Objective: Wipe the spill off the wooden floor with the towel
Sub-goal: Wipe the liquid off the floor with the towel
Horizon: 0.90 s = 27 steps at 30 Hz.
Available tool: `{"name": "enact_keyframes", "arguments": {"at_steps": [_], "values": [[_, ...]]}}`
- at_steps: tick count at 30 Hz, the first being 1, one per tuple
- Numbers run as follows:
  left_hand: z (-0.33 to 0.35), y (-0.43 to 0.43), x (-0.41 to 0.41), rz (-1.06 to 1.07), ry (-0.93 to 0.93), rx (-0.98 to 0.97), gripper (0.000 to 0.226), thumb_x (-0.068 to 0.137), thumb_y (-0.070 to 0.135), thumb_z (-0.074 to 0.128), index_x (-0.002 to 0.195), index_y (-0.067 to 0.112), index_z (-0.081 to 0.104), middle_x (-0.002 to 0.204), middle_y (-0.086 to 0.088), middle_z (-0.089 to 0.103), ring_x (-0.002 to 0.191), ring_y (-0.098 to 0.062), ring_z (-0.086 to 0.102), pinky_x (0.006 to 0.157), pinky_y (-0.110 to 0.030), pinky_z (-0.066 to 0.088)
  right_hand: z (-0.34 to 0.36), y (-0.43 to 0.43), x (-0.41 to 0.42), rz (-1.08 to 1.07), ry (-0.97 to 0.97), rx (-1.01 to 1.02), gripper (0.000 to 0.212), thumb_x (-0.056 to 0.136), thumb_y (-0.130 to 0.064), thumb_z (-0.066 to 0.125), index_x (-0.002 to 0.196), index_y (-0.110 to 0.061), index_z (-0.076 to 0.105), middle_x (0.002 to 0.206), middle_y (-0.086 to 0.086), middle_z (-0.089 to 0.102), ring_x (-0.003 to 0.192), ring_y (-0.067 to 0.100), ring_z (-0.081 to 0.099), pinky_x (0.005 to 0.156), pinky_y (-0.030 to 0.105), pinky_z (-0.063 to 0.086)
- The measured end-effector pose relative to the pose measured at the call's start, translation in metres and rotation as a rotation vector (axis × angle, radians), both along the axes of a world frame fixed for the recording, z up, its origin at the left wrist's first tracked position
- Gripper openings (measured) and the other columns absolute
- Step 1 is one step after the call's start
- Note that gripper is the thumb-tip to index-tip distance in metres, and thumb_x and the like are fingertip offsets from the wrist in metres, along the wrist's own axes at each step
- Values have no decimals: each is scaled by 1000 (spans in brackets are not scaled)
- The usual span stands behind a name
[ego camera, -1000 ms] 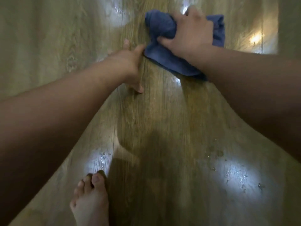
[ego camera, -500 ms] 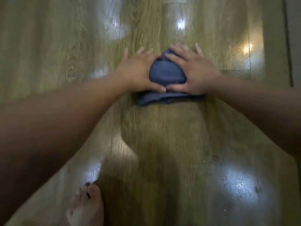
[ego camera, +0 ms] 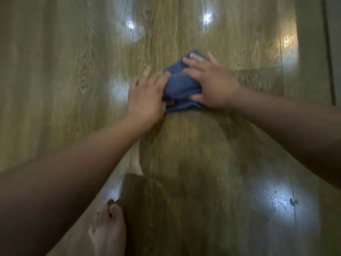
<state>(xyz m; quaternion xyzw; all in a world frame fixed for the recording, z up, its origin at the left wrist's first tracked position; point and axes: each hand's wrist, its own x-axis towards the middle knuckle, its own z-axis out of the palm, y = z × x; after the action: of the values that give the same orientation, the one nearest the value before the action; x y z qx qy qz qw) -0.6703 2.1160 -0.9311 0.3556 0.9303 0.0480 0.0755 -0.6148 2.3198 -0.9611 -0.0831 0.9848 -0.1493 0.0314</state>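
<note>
A bunched blue towel [ego camera: 181,87] lies on the wooden floor [ego camera: 73,80] at the centre of the view. My left hand [ego camera: 145,99] presses on its left side and my right hand [ego camera: 212,84] lies flat over its right side, fingers spread. Both hands cover much of the cloth. Droplets of the spill [ego camera: 273,196] glisten on the boards at the lower right, well nearer to me than the towel. The hands and towel are blurred.
A bare foot [ego camera: 107,231] stands on the floor at the bottom left. A pale wall or skirting edge [ego camera: 330,52] runs down the right side. Bright light reflections dot the glossy boards.
One second ago only the right hand gripped the spread towel farther away. The towel got pulled nearer and bunched, and both hands now press on it. It has shifted slightly right.
</note>
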Motion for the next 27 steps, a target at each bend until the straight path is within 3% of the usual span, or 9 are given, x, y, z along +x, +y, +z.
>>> {"name": "enact_keyframes", "arguments": {"at_steps": [2,4,8,11,16,19,22,25,27], "values": [[1,48,-43,37,13,-29,66,82,36,70,141,21,45,147,-5,47,143,-31,33,114,-46,30,2,25,-32,-152,11,-2,68,83,-38,68,143,-14,47,158,10,33,149,28,24,122,49,12],[-3,61,-46,97,-19,84,59,80,35,69,134,20,52,133,-7,58,127,-30,51,106,-41,41,6,27,-37,-233,-1,-50,67,83,-38,68,142,-13,47,158,10,33,149,28,24,121,42,10],[-18,21,62,55,-11,270,76,80,41,72,143,8,47,144,-12,51,135,-32,46,114,-49,32,1,10,61,-242,159,-144,68,75,-30,73,136,-5,56,149,17,47,142,36,39,120,49,23],[-23,15,106,8,-72,210,81,78,46,75,145,15,45,149,-9,47,141,-31,38,117,-53,25,-12,14,106,-106,202,-151,64,73,-35,73,128,-5,63,142,17,54,136,34,47,118,51,29],[-7,113,12,-121,-63,23,78,79,56,68,144,23,41,146,-2,48,137,-27,39,109,-47,33,2,90,40,-201,35,-2,68,76,-43,58,136,-11,56,151,10,47,144,27,37,122,54,6],[4,167,-18,-83,-77,13,68,81,54,67,139,25,46,139,-3,54,131,-28,45,107,-44,32,14,122,8,-368,-7,-29,71,75,-40,59,141,-16,51,156,6,41,148,25,31,122,48,18],[6,149,32,-44,-151,52,71,87,51,62,149,26,37,154,-3,41,142,-27,34,116,-44,25,15,102,59,-489,66,-118,72,70,-37,55,138,-13,55,150,10,48,142,30,40,119,50,26],[7,96,114,-228,-223,-8,85,91,48,60,157,26,13,165,-1,12,152,-27,7,121,-43,3,4,49,158,-502,168,-120,63,70,-33,65,128,-6,63,140,12,57,132,32,52,112,45,37],[-5,94,116,-321,-231,-24,86,91,53,57,157,24,10,165,-4,10,151,-30,5,121,-43,1,0,55,173,-446,148,-122,62,71,-33,67,126,-4,63,138,14,58,129,33,54,109,46,40]]}}
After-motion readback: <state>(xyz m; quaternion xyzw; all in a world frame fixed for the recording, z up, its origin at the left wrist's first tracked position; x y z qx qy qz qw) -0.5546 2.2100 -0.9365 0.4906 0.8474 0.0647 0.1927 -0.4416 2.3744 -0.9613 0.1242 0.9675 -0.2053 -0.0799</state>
